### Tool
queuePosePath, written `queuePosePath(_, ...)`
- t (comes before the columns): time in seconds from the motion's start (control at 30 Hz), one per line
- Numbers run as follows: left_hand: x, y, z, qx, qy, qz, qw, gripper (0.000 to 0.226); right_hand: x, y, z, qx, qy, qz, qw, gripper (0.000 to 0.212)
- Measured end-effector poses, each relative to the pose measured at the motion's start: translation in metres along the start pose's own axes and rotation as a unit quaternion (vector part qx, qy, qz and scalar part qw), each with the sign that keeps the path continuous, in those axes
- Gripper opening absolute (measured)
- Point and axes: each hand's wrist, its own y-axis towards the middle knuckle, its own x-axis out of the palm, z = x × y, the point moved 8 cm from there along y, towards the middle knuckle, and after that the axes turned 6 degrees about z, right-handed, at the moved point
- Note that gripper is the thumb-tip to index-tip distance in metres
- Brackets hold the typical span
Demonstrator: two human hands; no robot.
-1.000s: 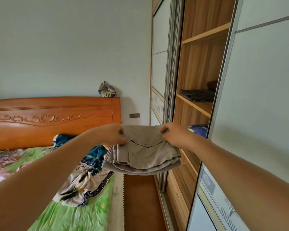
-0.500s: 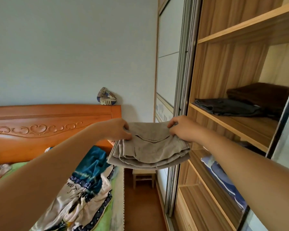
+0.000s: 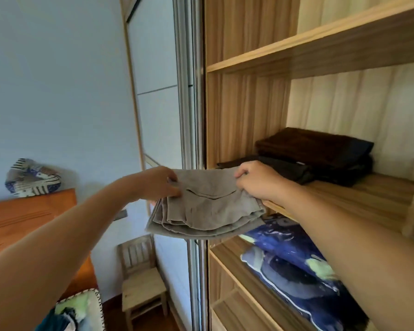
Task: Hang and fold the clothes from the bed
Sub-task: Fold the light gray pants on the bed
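Both hands pinch the folded beige garment (image 3: 206, 206), the left hand (image 3: 161, 185) and right hand (image 3: 258, 181) at its far corners, holding it at the front edge of the wardrobe shelf (image 3: 359, 199); it looks like the putting-away step, and next it likely needs sliding onto the shelf beside the dark folded clothes (image 3: 320, 154)

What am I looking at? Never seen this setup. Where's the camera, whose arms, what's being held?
No robot here: a person works with bare hands, and one wide-angle camera worn on their head looks forward and down, so the arms reach in from the bottom. The left hand and right hand each pinch one side of a folded beige garment, held at the front edge of an open wardrobe's middle shelf. On that shelf lie dark folded clothes; the shelf below holds blue patterned bedding. To the left are a small wooden chair and the bed's headboard.
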Motion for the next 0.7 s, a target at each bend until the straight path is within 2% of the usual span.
queuePosePath(0.3,0.045,0.093,0.106,0.153,-0.07,-0.099,0.981,0.037,-0.08,0.001,0.084,0.124,-0.05,0.134,0.982,0.015)
queuePosePath(0.43,0.064,0.144,0.144,0.213,-0.091,-0.128,0.964,0.046,-0.106,0.011,0.109,0.169,-0.082,0.184,0.965,0.013)
queuePosePath(0.57,0.082,0.198,0.164,0.245,-0.115,-0.165,0.948,0.035,-0.113,0.035,0.126,0.209,-0.087,0.224,0.948,0.01)
queuePosePath(0.7,0.087,0.258,0.161,0.281,-0.088,-0.179,0.939,0.032,-0.098,0.073,0.126,0.233,-0.093,0.235,0.939,0.012)
